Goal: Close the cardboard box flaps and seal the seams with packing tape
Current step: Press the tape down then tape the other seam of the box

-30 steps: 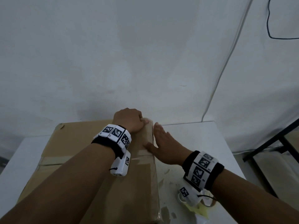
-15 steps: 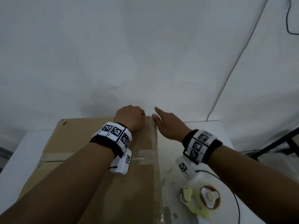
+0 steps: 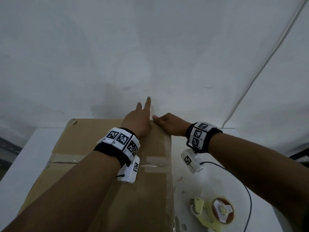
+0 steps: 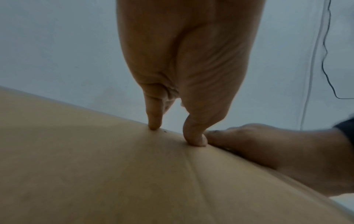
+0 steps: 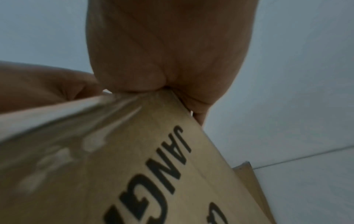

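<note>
The cardboard box [image 3: 100,136] lies flaps-down on the white table [image 3: 217,185], with clear packing tape [image 3: 155,162] across its middle seam. My left hand [image 3: 138,118] rests at the far right corner of the top, thumb and one finger [image 4: 153,122] pressing the cardboard, the other fingers stretched out past the far edge. My right hand [image 3: 167,123] grips that same corner from the side, thumb by the taped top edge [image 5: 57,128] and fingers curled round the corner. The printed side panel [image 5: 191,174] of the box shows below it.
A pale yellow tape dispenser [image 3: 215,213] with a brown roll lies on the table right of the box, near the front. A black cable [image 3: 249,198] runs past it. A white wall stands right behind the box, with a conduit [image 3: 267,64] slanting down it.
My left hand went from a fist to stretched-out fingers past the far edge. My right hand moved from the box's side up to the far right corner and curled round it.
</note>
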